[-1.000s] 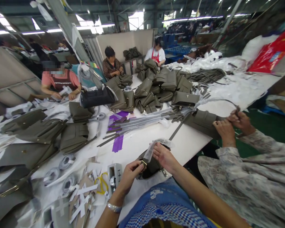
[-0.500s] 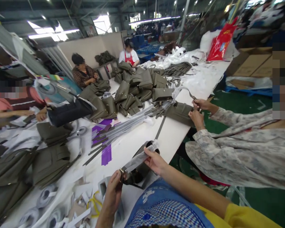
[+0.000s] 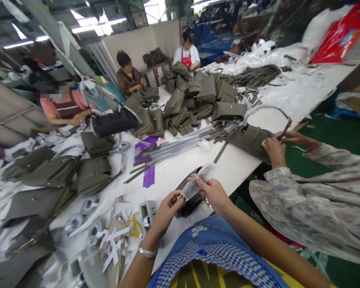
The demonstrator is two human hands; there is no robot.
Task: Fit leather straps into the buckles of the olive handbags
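Note:
My left hand (image 3: 170, 207) pinches a metal buckle (image 3: 183, 197) at the end of a strap wrapped in whitish translucent film (image 3: 208, 171). Fingers of my right hand (image 3: 216, 196) are closed on the film-covered strap a little farther along. Under both hands, an olive handbag (image 3: 195, 205) lies at the table's near edge, partly hidden by them. Left of it stands a grey tape dispenser (image 3: 150, 212), beside yellow-handled scissors (image 3: 134, 225).
Olive bags are heaped mid-table (image 3: 202, 86) and at left (image 3: 42, 200). Wrapped straps (image 3: 180, 146) cross purple tape. Tape rolls (image 3: 90, 205) lie near scraps. At right, a co-worker's hands (image 3: 276, 150) hold another bag's strap. Other people sit across the table.
My view has swung left, so the scene sits farther right. My hands have come closer together along the strap, the left still at the buckle, the right on the film.

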